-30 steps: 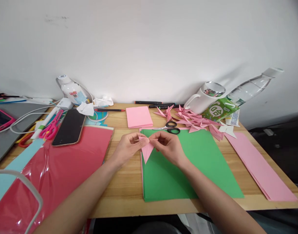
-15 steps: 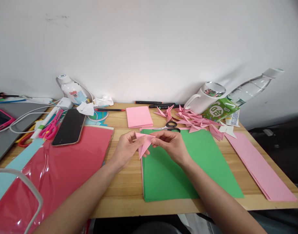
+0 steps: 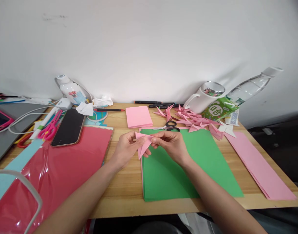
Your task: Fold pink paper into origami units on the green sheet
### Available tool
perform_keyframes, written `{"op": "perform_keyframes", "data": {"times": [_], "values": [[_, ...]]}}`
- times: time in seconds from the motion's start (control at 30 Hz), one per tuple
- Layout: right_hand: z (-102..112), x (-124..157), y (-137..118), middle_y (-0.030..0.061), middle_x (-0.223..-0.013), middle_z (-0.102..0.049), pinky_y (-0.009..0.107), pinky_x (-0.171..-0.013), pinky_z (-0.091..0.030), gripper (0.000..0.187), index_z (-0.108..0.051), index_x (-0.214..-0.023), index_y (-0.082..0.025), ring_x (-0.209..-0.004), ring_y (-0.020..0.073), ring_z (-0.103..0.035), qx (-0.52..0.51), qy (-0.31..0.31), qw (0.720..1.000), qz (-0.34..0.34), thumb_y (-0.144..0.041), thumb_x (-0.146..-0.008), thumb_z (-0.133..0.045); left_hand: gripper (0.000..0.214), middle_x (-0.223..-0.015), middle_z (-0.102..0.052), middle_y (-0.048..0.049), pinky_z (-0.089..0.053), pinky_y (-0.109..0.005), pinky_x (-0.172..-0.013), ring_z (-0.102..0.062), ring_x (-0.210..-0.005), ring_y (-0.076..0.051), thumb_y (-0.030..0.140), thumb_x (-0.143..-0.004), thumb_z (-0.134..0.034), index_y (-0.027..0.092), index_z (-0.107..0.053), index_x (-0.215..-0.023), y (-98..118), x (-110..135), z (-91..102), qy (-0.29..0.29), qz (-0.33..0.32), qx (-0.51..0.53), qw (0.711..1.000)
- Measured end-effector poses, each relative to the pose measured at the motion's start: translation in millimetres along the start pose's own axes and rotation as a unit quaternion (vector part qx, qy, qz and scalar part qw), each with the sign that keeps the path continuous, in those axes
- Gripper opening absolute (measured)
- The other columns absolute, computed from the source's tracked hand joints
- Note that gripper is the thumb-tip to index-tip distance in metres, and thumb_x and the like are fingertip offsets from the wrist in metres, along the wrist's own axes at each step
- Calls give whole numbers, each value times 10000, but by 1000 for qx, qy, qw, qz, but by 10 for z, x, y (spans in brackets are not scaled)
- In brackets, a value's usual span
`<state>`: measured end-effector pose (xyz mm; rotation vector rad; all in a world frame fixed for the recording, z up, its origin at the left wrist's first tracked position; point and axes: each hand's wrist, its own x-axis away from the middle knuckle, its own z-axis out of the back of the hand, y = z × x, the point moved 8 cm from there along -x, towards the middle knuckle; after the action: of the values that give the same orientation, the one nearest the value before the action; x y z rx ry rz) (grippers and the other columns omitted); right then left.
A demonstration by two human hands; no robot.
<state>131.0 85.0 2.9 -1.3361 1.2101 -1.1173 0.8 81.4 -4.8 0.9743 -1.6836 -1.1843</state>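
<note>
A folded piece of pink paper (image 3: 142, 150), triangular with a point hanging down, is held above the left edge of a green paper stack (image 3: 188, 169). My left hand (image 3: 128, 145) grips it with the thumb across its front and fingers behind. At its upper right corner, my right hand (image 3: 169, 144) pinches it between thumb and fingers. Just beyond the hands lie black-handled scissors (image 3: 171, 125) and a stack of square pink paper (image 3: 138, 117). Folded pink paper pieces with sharp points (image 3: 195, 120) are heaped behind the green stack on the right.
A white mug (image 3: 196, 100), a green packet (image 3: 218, 109) and a leaning clear bottle (image 3: 251, 86) stand at the back right. Pink strips (image 3: 258, 165) lie along the right side. On the left are a phone (image 3: 68, 128), pink scissors (image 3: 50, 126) and red paper in plastic (image 3: 66, 169).
Both hands keep hold of the folded pink paper in nearly the same place. The right fingertips have shifted slightly at its corner, and the view has moved a little.
</note>
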Motion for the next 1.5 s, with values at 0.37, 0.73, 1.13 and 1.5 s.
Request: {"op": "perform_keyframes", "data": {"times": [0.37,0.73,1.13,1.5], "values": [[-98,0,57,-9,-600,-632,246,-534,-521,315,-590,-654,-159,-524,101,-590,-14,-58,997,-41,-448,-695,-710,306,-686,-682,-47,-508,-221,-450,-629,-503,-132,419,-758,-653,126,-601,-833,-1,-24,-2,7,-9,-2,1000],[-66,4,60,-25,-580,-629,219,-485,-520,261,-671,-773,-154,-492,88,-580,-32,-17,999,-25,-382,-670,-745,263,-586,-581,36,-313,-150,-266,-474,-308,-60,421,-857,-509,159,-486,-847,5,16,-46,12,-23,-45,999],[-29,39,-20,-9,-543,-684,218,-463,-548,144,-709,-751,-157,-452,110,-625,-47,34,998,30,-271,-674,-753,288,-543,-454,82,-237,-137,-345,-327,-362,-11,449,-874,-458,169,-435,-810,-37,0,-94,-1,-38,-24,999],[-83,58,-16,11,-562,-681,220,-486,-537,202,-654,-724,-142,-476,110,-626,-27,-1,999,24,-339,-740,-700,281,-540,-420,87,-273,-162,-368,-354,-396,-37,449,-865,-445,187,-381,-786,-19,17,-45,35,-39,-91,994]]}}
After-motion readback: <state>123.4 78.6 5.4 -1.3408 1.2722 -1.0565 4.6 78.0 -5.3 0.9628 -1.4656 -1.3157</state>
